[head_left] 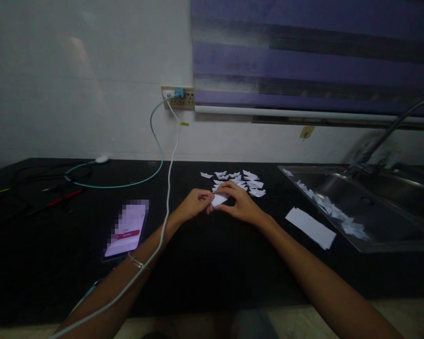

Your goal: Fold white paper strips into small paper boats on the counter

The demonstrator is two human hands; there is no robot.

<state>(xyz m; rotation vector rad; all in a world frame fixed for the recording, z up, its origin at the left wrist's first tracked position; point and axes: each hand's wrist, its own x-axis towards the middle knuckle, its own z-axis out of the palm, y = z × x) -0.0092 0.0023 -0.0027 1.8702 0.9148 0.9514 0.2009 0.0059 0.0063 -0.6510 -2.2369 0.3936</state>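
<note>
Folded paper [219, 200]: edges partly covered by left hand [197, 202] and right hand [243, 202]; creases too small to read. Some paper boats [256, 184] partly hidden behind right hand. Phone screen [132, 219] pixelated. Faucet [392, 129] cut off by right edge.

1. Folded piece [219, 200], origami boats [256, 184], sheet stack [311, 227]: paper, matt, smooth.
2. Countertop [240, 263]: hard-looking, smooth, low sheen.
3. Sink [385, 221], faucet [397, 121]: metal, glossy.
4. Roller blind [304, 61]: cloth-like, matt.
5. Wall [92, 103]: smooth, glossy, reflecting light.
6. White cable [168, 188]: smooth, plastic-looking sheath.
</note>
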